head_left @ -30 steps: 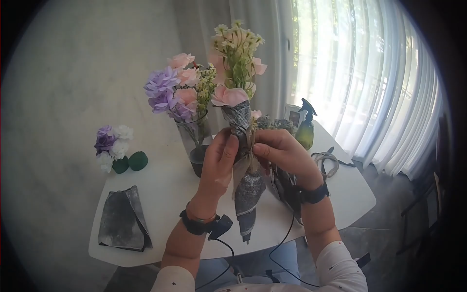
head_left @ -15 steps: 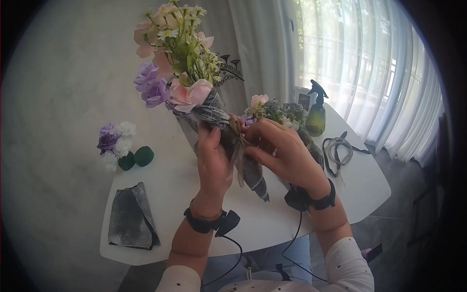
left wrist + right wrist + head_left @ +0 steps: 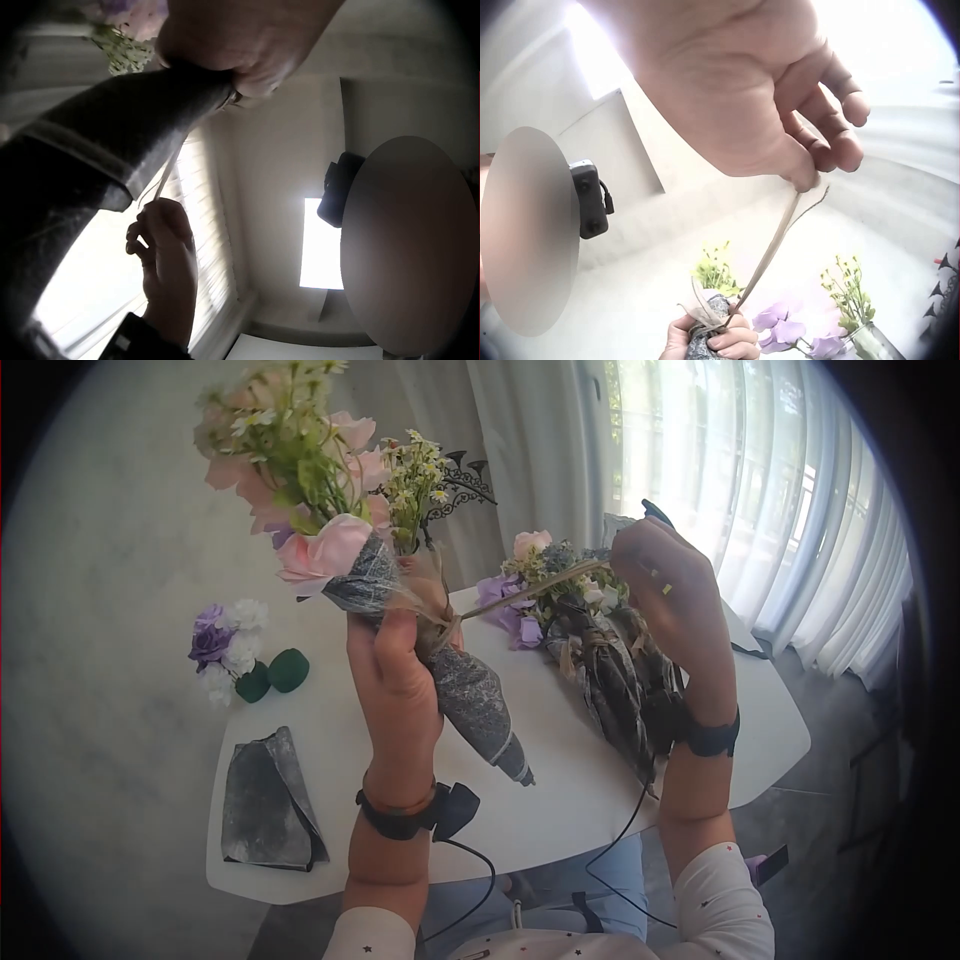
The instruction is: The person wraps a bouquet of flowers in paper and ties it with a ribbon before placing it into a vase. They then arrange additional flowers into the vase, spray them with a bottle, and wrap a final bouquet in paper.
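Note:
A bouquet of pink flowers [image 3: 325,550] and small daisies is wrapped in dark grey paper [image 3: 475,705], its flowers tilted to the upper left. My left hand [image 3: 400,680] grips the wrapped stems where a ribbon is tied. Pinched in my right hand [image 3: 680,595], the ribbon [image 3: 535,588] stretches taut to the right from the bouquet. In the right wrist view the right hand [image 3: 750,90] holds the ribbon [image 3: 769,251] between thumb and finger, the other fingers bent. The left wrist view has the wrapped paper [image 3: 112,127] below the left hand [image 3: 240,37].
More wrapped bouquets [image 3: 605,680] lie on the right of the white table [image 3: 350,830]. Folded dark paper [image 3: 265,805] lies at the front left, with purple and white flowers [image 3: 225,645] and green pieces [image 3: 288,670] behind it. A flower vase [image 3: 874,341] shows in the right wrist view.
The right hand has moved away from the knot, up and to the right, drawing the ribbon out. The left hand and bouquet have shifted left, with the flowers tilting further left.

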Demonstrator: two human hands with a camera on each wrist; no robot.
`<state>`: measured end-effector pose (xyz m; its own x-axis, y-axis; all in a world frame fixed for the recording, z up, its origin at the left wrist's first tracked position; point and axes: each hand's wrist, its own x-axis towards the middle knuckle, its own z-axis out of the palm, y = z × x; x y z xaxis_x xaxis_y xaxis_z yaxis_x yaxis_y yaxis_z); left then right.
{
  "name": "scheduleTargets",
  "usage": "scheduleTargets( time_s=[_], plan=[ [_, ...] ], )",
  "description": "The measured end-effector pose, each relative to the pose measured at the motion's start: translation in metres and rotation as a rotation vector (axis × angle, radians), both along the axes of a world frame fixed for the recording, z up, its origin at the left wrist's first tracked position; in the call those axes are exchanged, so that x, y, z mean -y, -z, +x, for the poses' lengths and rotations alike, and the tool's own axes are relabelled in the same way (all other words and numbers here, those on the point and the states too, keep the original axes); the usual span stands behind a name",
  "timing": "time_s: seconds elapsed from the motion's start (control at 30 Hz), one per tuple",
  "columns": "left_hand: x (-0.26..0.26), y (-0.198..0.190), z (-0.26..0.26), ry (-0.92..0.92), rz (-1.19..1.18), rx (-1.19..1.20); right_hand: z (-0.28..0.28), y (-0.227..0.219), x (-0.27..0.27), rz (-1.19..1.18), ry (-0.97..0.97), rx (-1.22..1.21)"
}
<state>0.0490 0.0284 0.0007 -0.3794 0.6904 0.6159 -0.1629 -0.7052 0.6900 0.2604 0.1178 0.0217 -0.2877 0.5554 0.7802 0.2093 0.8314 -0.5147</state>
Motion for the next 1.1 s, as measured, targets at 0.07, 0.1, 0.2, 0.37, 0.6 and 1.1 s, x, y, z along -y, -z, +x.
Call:
scheduleTargets(
  time_s=[0.07, 0.1, 0.2, 0.37, 0.6, 1.1],
  plan=[
    [-0.004, 0.001, 0.005, -0.033, -0.003, -0.016, 0.000, 0.002, -0.002, 0.024, 0.032, 0.007],
    [-0.006, 0.003, 0.007, -0.063, -0.004, -0.034, 0.000, 0.002, 0.000, 0.037, 0.095, 0.080],
    [-0.006, 0.005, 0.006, -0.011, -0.040, -0.117, -0.002, -0.001, 0.012, 0.060, 0.169, 0.104],
    [0.000, 0.006, 0.014, 0.077, -0.125, -0.134, -0.011, -0.004, 0.040, 0.112, -0.130, 0.099],
    [-0.005, 0.011, 0.020, 0.045, -0.115, -0.079, -0.047, 0.019, 0.040, 0.346, -0.293, 0.153],
    [0.000, -0.011, -0.019, -0.157, 0.108, 0.126, -0.027, 0.022, 0.059, 0.140, -0.858, 1.082]
  ],
)
